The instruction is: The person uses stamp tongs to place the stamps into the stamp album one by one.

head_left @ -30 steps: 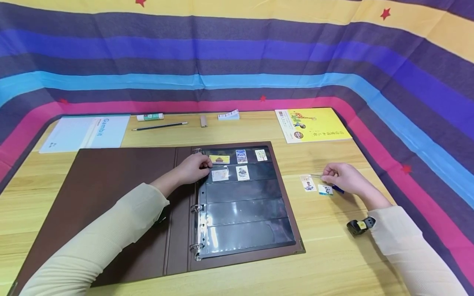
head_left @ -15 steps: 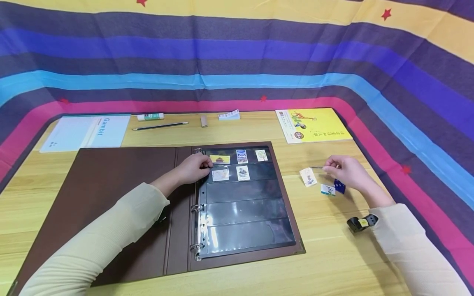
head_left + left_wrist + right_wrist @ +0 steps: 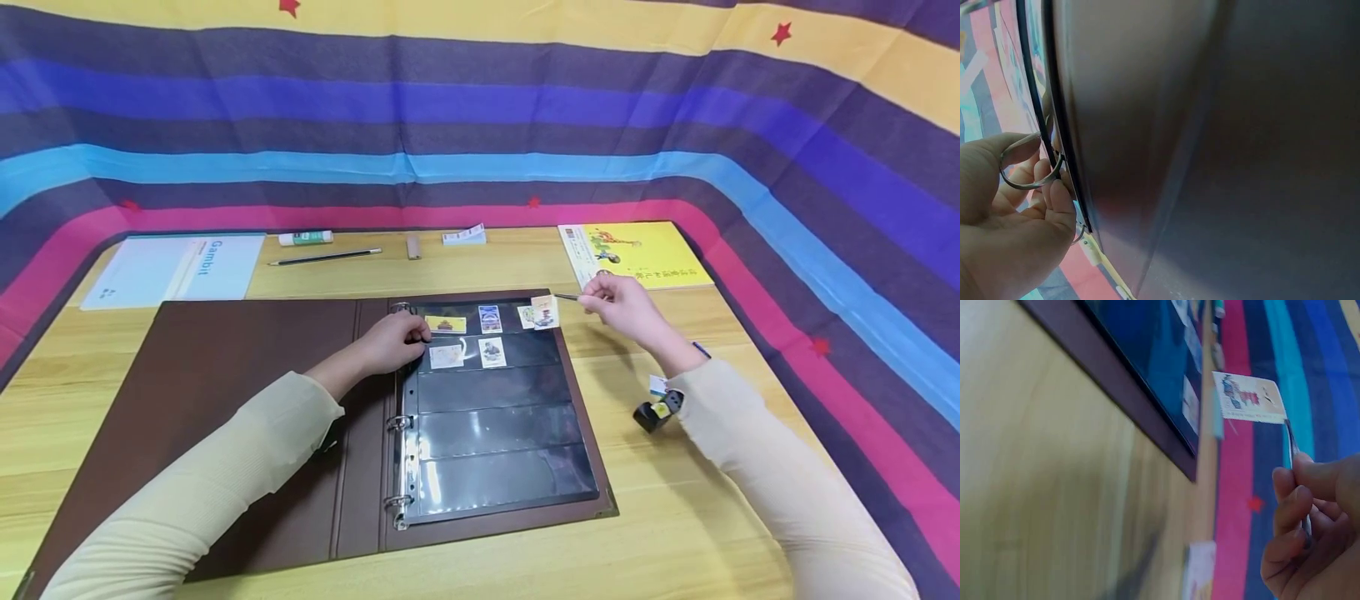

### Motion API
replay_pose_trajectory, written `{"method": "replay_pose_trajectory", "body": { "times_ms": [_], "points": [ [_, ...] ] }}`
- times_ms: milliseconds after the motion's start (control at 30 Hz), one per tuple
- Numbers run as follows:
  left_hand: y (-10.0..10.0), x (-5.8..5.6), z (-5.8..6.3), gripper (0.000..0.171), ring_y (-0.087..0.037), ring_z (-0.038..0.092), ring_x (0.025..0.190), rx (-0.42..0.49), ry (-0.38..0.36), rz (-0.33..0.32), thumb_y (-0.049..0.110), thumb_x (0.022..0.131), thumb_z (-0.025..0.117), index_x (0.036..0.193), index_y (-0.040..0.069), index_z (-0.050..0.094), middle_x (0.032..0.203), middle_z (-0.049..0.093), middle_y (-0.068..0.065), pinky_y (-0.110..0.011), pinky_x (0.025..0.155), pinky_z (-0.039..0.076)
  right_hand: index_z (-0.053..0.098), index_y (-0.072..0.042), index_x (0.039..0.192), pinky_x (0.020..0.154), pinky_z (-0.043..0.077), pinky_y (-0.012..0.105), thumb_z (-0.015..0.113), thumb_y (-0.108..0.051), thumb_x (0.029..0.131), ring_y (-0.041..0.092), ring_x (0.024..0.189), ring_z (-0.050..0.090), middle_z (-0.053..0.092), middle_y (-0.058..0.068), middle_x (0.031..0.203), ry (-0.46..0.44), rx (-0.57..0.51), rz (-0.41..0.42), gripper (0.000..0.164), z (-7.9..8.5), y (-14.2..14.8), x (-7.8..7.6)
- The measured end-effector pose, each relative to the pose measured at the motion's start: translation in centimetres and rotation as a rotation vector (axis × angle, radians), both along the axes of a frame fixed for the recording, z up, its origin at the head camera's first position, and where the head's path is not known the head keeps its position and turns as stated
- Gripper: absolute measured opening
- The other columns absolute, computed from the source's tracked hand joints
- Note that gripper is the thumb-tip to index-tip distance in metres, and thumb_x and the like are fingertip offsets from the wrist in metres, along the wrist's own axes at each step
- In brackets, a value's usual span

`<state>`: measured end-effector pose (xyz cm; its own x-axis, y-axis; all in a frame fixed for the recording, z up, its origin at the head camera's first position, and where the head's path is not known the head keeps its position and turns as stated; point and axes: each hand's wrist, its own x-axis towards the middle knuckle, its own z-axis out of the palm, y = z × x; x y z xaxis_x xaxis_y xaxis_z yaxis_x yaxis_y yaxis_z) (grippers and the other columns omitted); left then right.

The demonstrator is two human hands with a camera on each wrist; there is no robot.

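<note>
My right hand (image 3: 628, 310) pinches slim metal tweezers (image 3: 1292, 439), whose tips grip a pale postage stamp (image 3: 1249, 398) with a small coloured figure. In the head view that stamp overlaps the tree stamp (image 3: 525, 317) at the end of the top row. My left hand (image 3: 392, 342) pinches the inner edge of the black stamp album page (image 3: 491, 390), close by the upper ring (image 3: 1032, 184) of the binder. Behind clear strips on the page sit a yellow stamp (image 3: 446, 325), a blue stamp (image 3: 490, 319) and two pale ones in the second row.
The brown binder cover (image 3: 255, 400) lies flat to the left. Partly behind the right sleeve are a white-and-blue stamp (image 3: 657, 385) and a dark blue one. Along the back lie a Gambit booklet (image 3: 180, 267), glue stick (image 3: 305, 238), pencil (image 3: 326, 257), eraser (image 3: 413, 247) and yellow book (image 3: 660, 254).
My right hand has lifted the stamp off the table with the tweezers and carried it left and away to the page's top right corner. My left hand has stayed in place.
</note>
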<state>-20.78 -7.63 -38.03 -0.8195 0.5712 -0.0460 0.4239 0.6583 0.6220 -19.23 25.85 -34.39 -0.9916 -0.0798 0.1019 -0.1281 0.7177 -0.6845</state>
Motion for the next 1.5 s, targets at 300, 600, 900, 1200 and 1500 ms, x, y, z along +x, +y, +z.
{"method": "replay_pose_trajectory", "body": {
  "times_ms": [300,600,900,1200,1500],
  "points": [
    [0.1,0.0,-0.1,0.010,-0.021,0.041,0.077,0.000,-0.012,0.020,0.004,0.076,0.050,0.086,0.003,0.053,0.084,0.045,-0.008,-0.031,0.067,0.035,0.054,-0.003,0.074,0.052,0.036,0.028,0.057,-0.013,0.078,0.017,0.057,0.044,0.053,0.009,0.067,-0.035,0.016,0.032,0.010,-1.9,-2.1,-2.0],
    [0.1,-0.1,-0.2,0.011,-0.021,0.040,0.077,-0.005,-0.012,0.024,0.004,0.076,0.050,0.086,0.004,0.053,0.084,0.045,-0.008,-0.031,0.067,0.035,0.054,-0.004,0.074,0.057,0.035,0.029,0.055,-0.014,0.078,0.018,0.061,0.043,0.050,0.006,0.067,-0.114,0.082,0.057,0.011,-2.5,-1.9,-1.8],
    [0.1,0.0,-0.1,0.011,-0.020,0.041,0.077,0.001,-0.011,0.027,0.004,0.077,0.051,0.087,0.003,0.053,0.084,0.045,-0.007,-0.031,0.068,0.036,0.055,-0.003,0.073,0.052,0.035,0.028,0.055,-0.013,0.079,0.016,0.055,0.042,0.049,0.004,0.063,-0.184,0.129,0.124,0.012,-2.5,-1.5,-1.3],
    [0.1,-0.2,-0.2,0.010,-0.021,0.040,0.078,-0.007,-0.028,0.043,0.005,0.077,0.051,0.087,0.004,0.053,0.084,0.045,-0.007,-0.031,0.068,0.035,0.053,-0.003,0.071,0.050,0.033,0.028,0.055,-0.011,0.078,0.016,0.053,0.040,0.050,0.006,0.061,-0.240,0.164,0.196,0.011,-2.0,-0.8,-1.2],
    [0.0,-0.3,-0.4,0.011,-0.020,0.041,0.077,-0.012,-0.020,0.037,0.005,0.076,0.051,0.087,0.004,0.054,0.084,0.045,-0.007,-0.031,0.068,0.035,0.054,-0.005,0.071,0.049,0.032,0.028,0.057,-0.011,0.077,0.015,0.052,0.041,0.051,0.003,0.059,-0.211,0.256,0.233,0.010,-1.7,-0.6,-1.7]
  ]
}}
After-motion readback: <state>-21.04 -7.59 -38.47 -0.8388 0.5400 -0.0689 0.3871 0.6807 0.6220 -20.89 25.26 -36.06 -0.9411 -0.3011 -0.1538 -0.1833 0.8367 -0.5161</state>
